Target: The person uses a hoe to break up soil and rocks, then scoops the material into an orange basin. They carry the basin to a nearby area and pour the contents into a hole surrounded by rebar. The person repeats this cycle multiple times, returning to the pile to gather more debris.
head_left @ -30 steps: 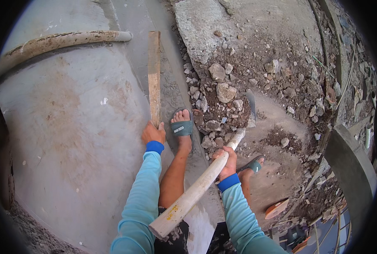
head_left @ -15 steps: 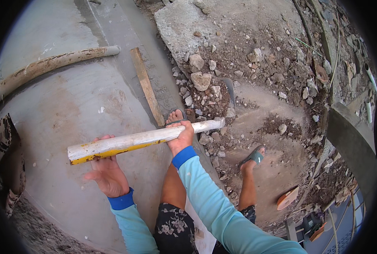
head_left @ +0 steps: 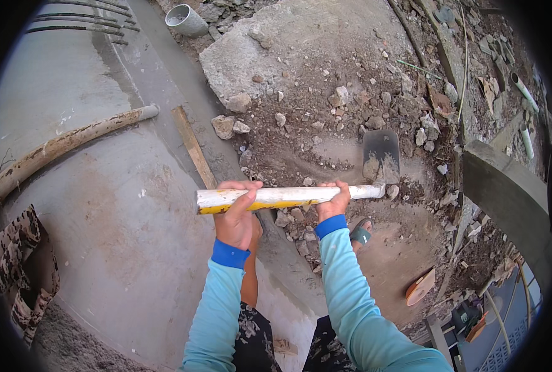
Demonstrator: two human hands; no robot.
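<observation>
Both my hands are on a hoe (head_left: 282, 197) with a thick, white and yellow painted handle, held crosswise in front of me. My left hand (head_left: 234, 224) wraps around the handle near its left end. Farther right, close to the head, my right hand (head_left: 334, 203) grips the same handle. The dark flat blade (head_left: 380, 149) juts away from me over soil and rubble, with some dirt clinging to its lower part. Several stones (head_left: 224, 126) lie by the concrete edge beyond the handle. My sandalled foot (head_left: 361, 232) stands on the dirt below the hoe's head.
A wooden strip (head_left: 193, 147) and a curved, dirty pipe (head_left: 65, 137) lie on the grey concrete at left. A grey bucket (head_left: 186, 21) stands at the far edge. On the right are a concrete beam (head_left: 505, 201), broken rubble and an orange object (head_left: 420, 287).
The hoe has moved right, its blade leaving the rubble pile beside the concrete. My left hand, earlier open beneath the handle's end, has closed around it. My right hand moved right with the handle.
</observation>
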